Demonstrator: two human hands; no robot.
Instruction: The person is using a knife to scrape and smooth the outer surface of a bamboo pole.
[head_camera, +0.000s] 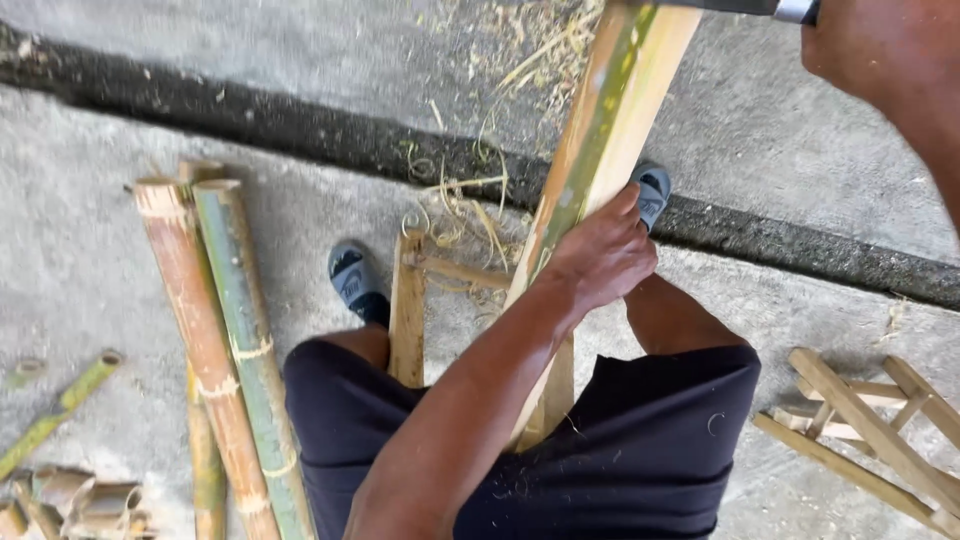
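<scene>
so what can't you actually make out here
- Right hand, head view: cut off by the top edge; only a dark handle with a metal collar shows, its working end out of frame.
- Bamboo strip: top end cut by the edge, lower end hidden behind the left hand and dark shorts.
- Wooden frame: cut off at the right edge.

Bamboo poles lying left on concrete floor; wooden frame sitting near right; cut bamboo bits piling near left; shavings scattering far.
</scene>
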